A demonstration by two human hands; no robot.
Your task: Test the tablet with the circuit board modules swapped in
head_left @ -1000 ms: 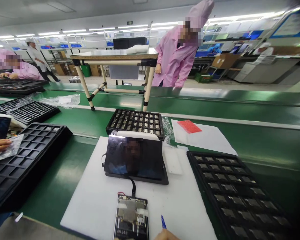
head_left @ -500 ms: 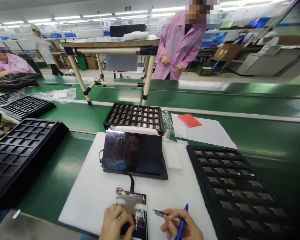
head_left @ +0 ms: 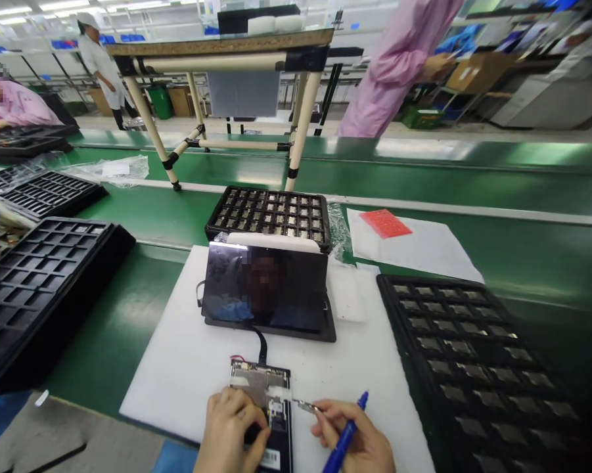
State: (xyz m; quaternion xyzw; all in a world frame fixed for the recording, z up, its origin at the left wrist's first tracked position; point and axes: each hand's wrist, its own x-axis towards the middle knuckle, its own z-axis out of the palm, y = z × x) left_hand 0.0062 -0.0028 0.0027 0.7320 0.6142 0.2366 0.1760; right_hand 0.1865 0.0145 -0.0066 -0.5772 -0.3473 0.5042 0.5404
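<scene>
An opened electronic device, its circuit board bare and a white label near the bottom, lies on a white foam sheet. My left hand rests over its left side, fingers curled and thumb tip close to the index finger; what they pinch is hidden. In my right hand are metal tweezers, their tips at the board's right edge. A blue pen is also held between those fingers. A black ribbon cable runs from the device to a dark display screen propped behind it.
Black trays of small metallic parts stand behind the screen and at right. At left is another black compartment tray. A red sheet lies on white paper. A pipe-legged table and a person in pink are beyond.
The tweezers' tips have moved left to the board's edge. My left hand stays on the device. The view has tilted down slightly, and the person in pink has turned and moved right.
</scene>
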